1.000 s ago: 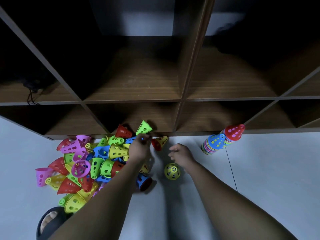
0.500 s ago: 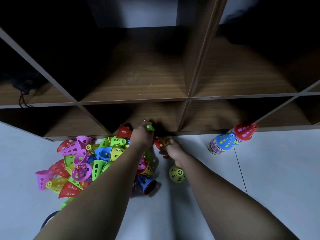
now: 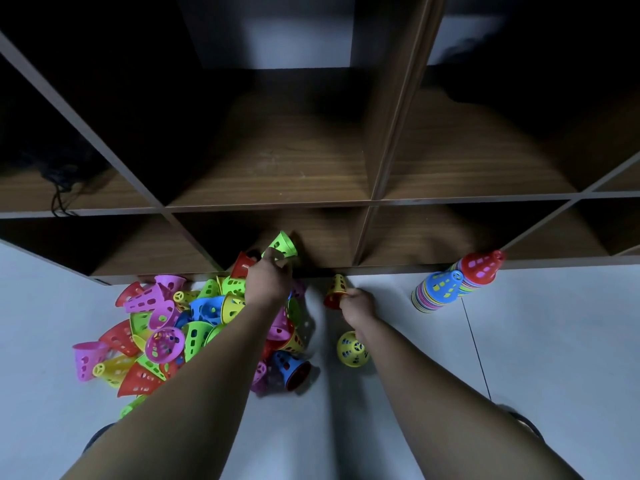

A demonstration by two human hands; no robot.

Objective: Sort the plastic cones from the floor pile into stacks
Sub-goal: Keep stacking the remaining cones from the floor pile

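fingers (image 3: 277,264) of the left hand (image 3: 268,284) pinch a green cone (image 3: 283,244) by what looks like its narrow end. its long axis tilts up and toward the stacks, wide mouth leading. the right hand (image 3: 358,303) curls its fingers round a yellow cone (image 3: 337,284) that seems nested with a red cone (image 3: 330,301), tip pointing away from the person. the blue-topped stack (image 3: 438,291) and the red-topped stack (image 3: 481,268) stand on the floor (image 3: 536,341), well to the right of both hands. the right hand is nearer to them, and the pile (image 3: 166,327) lies farthest from the stacks. i judge the green cone must first cross toward the stacks to join the right hand's pair. it should meet them mouth-first, along their axis.
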